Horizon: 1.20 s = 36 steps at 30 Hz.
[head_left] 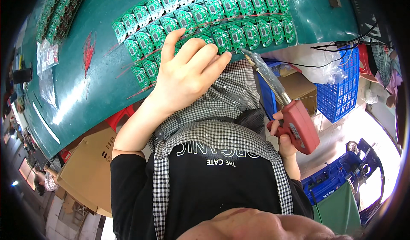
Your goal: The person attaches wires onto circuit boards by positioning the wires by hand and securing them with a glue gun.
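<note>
Soldering gun (301, 125), red plastic, in right fingers (286, 145) — left fingers (171, 42) spread wide over rounded green boards (251, 34)

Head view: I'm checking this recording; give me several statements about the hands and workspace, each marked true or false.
1. The right hand holds a red-handled soldering iron. True.
2. The left hand is behind the person's back. False: it reaches over the circuit boards.
3. The circuit boards lie in rows on the table. True.
4. The tabletop is white. False: it is green.
5. Loose red wires lie left of the left hand. True.
</note>
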### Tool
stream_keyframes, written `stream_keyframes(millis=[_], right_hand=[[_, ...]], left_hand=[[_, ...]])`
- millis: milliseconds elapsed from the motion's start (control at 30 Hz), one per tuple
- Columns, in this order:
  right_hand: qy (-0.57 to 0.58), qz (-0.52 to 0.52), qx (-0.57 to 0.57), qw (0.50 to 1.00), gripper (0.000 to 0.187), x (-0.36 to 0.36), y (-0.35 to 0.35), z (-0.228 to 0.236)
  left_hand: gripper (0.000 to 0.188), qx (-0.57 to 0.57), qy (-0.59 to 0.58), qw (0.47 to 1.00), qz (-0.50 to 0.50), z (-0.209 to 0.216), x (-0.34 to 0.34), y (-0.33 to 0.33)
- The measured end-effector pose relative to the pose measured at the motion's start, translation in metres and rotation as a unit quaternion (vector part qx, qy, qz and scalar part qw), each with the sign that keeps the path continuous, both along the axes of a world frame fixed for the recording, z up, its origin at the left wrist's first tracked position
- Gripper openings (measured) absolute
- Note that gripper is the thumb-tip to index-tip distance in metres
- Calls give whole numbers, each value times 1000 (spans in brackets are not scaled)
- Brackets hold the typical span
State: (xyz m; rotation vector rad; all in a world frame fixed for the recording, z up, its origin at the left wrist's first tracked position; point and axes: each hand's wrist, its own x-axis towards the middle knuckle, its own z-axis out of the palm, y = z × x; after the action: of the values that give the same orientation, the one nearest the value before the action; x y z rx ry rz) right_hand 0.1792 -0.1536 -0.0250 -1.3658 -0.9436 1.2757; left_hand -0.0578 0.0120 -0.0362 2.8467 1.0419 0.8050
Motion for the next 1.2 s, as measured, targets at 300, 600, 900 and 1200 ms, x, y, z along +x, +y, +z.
stream_keyframes(millis=[300, 600, 900, 1200], right_hand=[[8, 9, 7, 1000, 77, 1, -1, -3], [-25, 6, -9, 1000, 72, -2, 1, 4], [-21, 6, -3, 1000, 71, -3, 2, 2], [2, -16, -8, 1000, 79, 0, 0, 1]], left_hand=[[19, -10, -2, 1000, -1, 1, 0, -1], [20, -36, -21, 999, -9, 2, -2, 3], [31, -122, -71, 990, -19, 2, -3, 10], [22, -67, -35, 997, -11, -1, -3, 6]])
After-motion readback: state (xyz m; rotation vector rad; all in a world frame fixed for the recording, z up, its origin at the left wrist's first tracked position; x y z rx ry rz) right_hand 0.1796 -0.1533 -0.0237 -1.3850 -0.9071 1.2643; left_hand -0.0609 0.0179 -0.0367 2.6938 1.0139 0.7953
